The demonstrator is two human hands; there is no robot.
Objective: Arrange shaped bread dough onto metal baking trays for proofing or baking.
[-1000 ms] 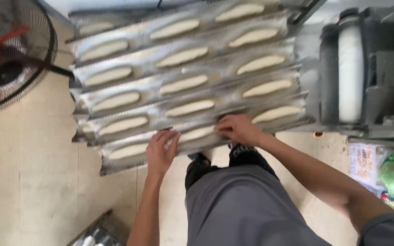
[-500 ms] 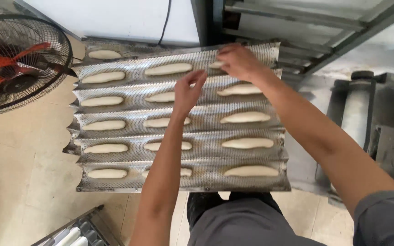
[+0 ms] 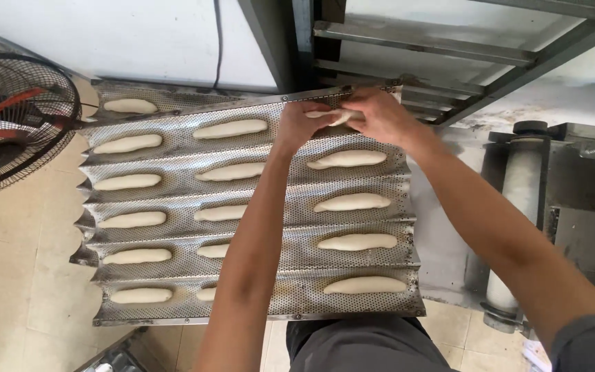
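Right now both hands are up at the far right corner of a big wavy metal tray point(image 3: 256, 189) full of small holes. The left hand point(image 3: 299, 124) and the right hand point(image 3: 373, 116) are close together, almost touching. Between them they pinch a long, pale piece of dough point(image 3: 333, 117). The fingers are curled around it, so only a bit of it shows. It sits in the top groove of the tray, at the right end.

Many more dough sticks lie in the other grooves, in three lines going down. One dough stick point(image 3: 346, 159) lies in the groove just under the hands. Some in the middle line are partly hidden by the left arm.

A metal rack point(image 3: 408, 48) with bare rails stands just behind the tray. A fan point(image 3: 15, 124) with orange blades in a wire cage stands at the left, near the tray's edge. At the right is a machine with a white roller point(image 3: 514, 227). The floor point(image 3: 15, 275) below has pale tiles
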